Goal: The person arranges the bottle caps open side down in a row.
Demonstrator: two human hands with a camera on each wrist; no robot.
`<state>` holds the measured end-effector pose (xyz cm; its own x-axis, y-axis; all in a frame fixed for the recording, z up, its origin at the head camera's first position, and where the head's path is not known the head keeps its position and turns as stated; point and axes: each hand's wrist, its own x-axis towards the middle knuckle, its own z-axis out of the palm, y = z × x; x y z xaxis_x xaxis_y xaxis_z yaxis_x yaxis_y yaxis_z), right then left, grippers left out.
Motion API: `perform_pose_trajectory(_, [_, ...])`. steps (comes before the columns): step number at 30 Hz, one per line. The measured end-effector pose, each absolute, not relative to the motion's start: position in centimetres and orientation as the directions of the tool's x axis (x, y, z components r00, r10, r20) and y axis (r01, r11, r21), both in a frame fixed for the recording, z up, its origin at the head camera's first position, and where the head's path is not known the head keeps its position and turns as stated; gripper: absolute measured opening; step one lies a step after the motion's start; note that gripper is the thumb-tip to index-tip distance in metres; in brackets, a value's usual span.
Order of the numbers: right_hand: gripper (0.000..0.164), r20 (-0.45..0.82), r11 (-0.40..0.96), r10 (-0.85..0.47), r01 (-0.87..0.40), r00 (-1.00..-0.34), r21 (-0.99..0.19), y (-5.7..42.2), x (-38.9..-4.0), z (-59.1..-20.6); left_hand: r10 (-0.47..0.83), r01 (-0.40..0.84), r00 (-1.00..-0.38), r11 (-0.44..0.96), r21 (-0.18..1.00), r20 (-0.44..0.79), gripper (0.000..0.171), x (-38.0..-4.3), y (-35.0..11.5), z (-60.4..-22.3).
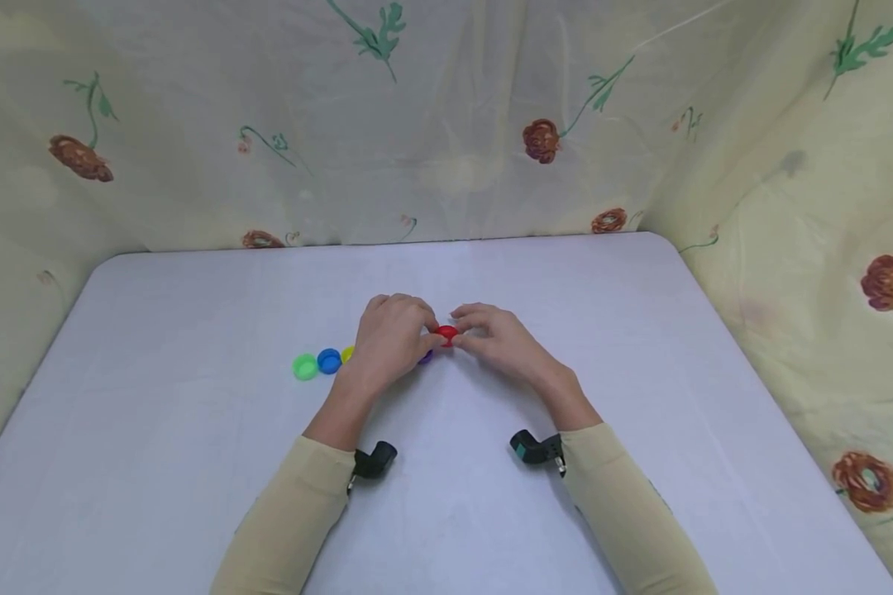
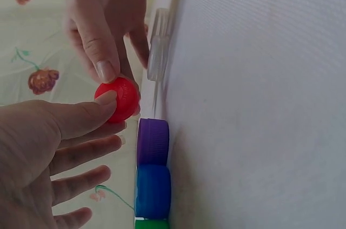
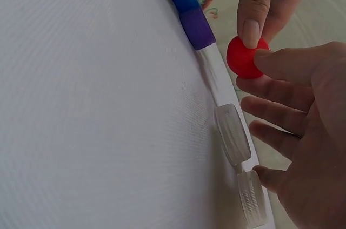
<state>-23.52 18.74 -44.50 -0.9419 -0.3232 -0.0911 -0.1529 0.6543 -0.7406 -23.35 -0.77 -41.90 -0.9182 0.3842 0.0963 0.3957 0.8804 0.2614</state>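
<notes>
A red bottle cap [image 1: 447, 331] is held up over the table between both hands. My left hand [image 1: 394, 335] pinches one side of it with thumb and fingertips; in the left wrist view the thumb lies across the cap's face. From the other side, my right hand [image 1: 502, 339] pinches the same cap, its other fingers spread loosely. Below stands a purple cap [image 2: 153, 142], in line with a blue cap [image 2: 153, 191] and a green cap [image 2: 152, 224]. Near my right fingers, two clear caps [image 3: 233, 134] rest on the table.
Left of my left hand, the row on the white table [image 1: 171, 397] shows a light green cap [image 1: 305, 367], another blue cap [image 1: 329, 361] and a yellow cap [image 1: 347, 354], partly hidden by the hand. A flowered curtain [image 1: 446, 124] hangs behind the table.
</notes>
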Motion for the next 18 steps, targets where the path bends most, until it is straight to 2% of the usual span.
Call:
perform_pose_trajectory(11, [0.026, -0.088, 0.649, -0.307, -0.141, -0.948, -0.747, 18.77, -23.57, -44.43, 0.384, 0.384, -0.921, 0.877, 0.290, 0.057, 0.033, -23.31, -0.69, -42.11])
perform_pose_trajectory(18, [0.025, -0.093, 0.637, -0.299, -0.125, -0.950, -0.761, 18.71, -23.43, -44.18, 0.395, 0.393, -0.917, 0.873, 0.289, 0.055, 0.033, -23.31, -0.65, -42.17])
